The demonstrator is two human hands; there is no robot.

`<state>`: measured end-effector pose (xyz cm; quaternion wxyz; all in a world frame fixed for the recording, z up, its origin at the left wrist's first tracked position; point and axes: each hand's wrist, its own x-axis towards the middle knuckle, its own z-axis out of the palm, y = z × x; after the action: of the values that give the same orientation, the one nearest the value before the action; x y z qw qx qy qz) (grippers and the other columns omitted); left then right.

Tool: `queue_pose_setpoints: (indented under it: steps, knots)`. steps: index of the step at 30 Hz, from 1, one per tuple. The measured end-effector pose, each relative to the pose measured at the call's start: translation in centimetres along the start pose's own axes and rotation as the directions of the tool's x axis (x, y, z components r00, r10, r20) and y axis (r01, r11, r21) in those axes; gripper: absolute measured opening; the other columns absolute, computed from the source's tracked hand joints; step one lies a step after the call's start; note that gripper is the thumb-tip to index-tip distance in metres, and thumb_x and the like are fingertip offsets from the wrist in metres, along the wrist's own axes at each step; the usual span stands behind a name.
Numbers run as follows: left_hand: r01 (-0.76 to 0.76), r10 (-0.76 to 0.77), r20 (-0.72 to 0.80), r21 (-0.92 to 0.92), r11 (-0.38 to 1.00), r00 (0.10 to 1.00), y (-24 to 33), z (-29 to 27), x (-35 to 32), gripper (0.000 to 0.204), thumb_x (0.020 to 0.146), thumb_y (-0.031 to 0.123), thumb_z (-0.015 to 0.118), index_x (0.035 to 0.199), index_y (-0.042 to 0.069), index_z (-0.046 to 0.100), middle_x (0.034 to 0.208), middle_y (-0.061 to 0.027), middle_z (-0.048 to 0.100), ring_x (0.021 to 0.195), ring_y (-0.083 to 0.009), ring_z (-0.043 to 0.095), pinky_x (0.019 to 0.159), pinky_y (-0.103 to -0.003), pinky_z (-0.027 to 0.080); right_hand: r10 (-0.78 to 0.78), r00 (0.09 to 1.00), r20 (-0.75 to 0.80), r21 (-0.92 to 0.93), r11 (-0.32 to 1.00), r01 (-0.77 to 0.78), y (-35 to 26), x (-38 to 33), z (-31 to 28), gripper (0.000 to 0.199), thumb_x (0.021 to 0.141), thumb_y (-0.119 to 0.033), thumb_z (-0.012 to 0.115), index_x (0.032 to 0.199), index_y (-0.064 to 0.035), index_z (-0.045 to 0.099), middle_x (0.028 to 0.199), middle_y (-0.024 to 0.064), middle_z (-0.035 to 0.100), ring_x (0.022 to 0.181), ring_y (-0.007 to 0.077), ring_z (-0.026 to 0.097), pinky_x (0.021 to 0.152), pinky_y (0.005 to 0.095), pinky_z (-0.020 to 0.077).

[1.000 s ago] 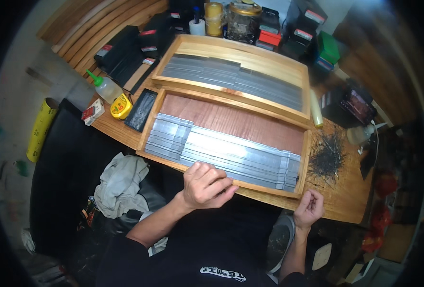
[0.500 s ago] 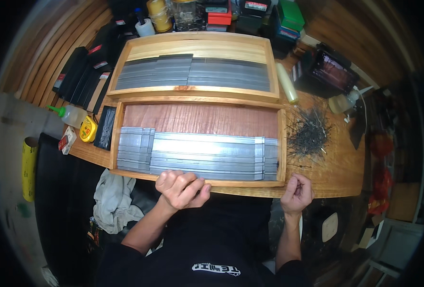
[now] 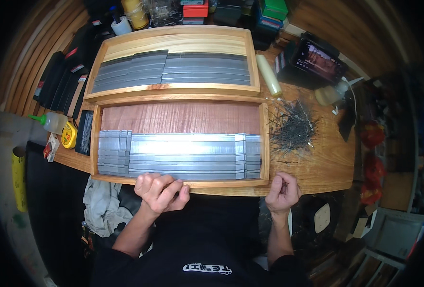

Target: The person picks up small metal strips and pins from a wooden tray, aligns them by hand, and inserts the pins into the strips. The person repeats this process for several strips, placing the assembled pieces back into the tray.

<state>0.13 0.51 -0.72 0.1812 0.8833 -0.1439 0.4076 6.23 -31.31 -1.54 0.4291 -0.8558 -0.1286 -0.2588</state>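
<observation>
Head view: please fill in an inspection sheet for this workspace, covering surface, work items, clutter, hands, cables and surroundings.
Surface: wooden table, glossy where bare.
Work items: near wooden tray and far wooden tray, both holding rows of grey strips.
Clutter: heap of thin dark pieces right of the near tray; yellow tape measure on the left.
Hands: left hand curled at the near tray's front rim, grip unclear; right hand curled, nothing visible in it.
Cables: thin white cord, far right.
Surroundings: grey cloth, yellow roll.
</observation>
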Motion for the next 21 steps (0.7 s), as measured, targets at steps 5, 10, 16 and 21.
queue_pose_setpoints:
  steps: [5, 10, 16, 21]
  knots:
    - [0.002, -0.002, 0.012, -0.003, 1.0, 1.0, 0.2, -0.1, 0.5, 0.017, 0.071, 0.016, 0.079, 0.086, 0.013, 0.071, 0.079, 0.0007, 0.059, 0.067, -0.0191, 0.051, 0.065, -0.035, 0.036, 0.031, 0.999, -0.026, 0.041, 0.999, -0.029, 0.2, -0.1, 0.0, 0.008, 0.095, -0.006, 0.069, 0.094, 0.0028, 0.068, 0.067, 0.0066, 0.065, 0.051, 0.0113, 0.055, 0.047, 0.0256, 0.0399]
    - [-0.014, 0.017, 0.093, -0.029, 0.999, 0.996, 0.5, -0.8, 1.1, 0.018, 0.073, 0.019, 0.08, 0.088, 0.013, 0.071, 0.082, -0.0001, 0.059, 0.07, -0.0194, 0.052, 0.067, -0.036, 0.036, 0.172, 0.985, -0.022, 0.122, 0.978, -0.168, 0.5, -0.2, -1.0, 0.008, 0.095, -0.005, 0.07, 0.096, 0.0028, 0.068, 0.069, 0.0043, 0.065, 0.055, 0.0078, 0.056, 0.05, 0.0233, 0.0416]
    - [-0.003, 0.019, 0.217, -0.072, 0.997, 0.976, 0.6, -1.9, 1.6, 0.026, 0.071, 0.019, 0.083, 0.093, 0.012, 0.072, 0.085, -0.002, 0.06, 0.073, -0.0213, 0.051, 0.069, -0.038, 0.035, 0.274, 0.962, 0.006, 0.119, 0.955, -0.273, -0.5, 1.0, -1.0, 0.013, 0.096, -0.01, 0.072, 0.098, 0.0022, 0.067, 0.067, 0.0019, 0.063, 0.056, 0.0057, 0.055, 0.052, 0.0226, 0.0417]
    - [0.011, 0.015, 0.235, -0.11, 0.994, 0.972, 0.5, -2.0, 1.5, 0.028, 0.07, 0.013, 0.083, 0.095, 0.011, 0.071, 0.085, -0.0034, 0.061, 0.073, -0.0219, 0.051, 0.069, -0.038, 0.035, 0.321, 0.947, 0.006, 0.141, 0.937, -0.319, -0.7, 0.8, -1.2, 0.015, 0.097, -0.012, 0.073, 0.098, 0.0017, 0.067, 0.068, 0.0013, 0.063, 0.057, 0.0043, 0.052, 0.052, 0.0223, 0.041]
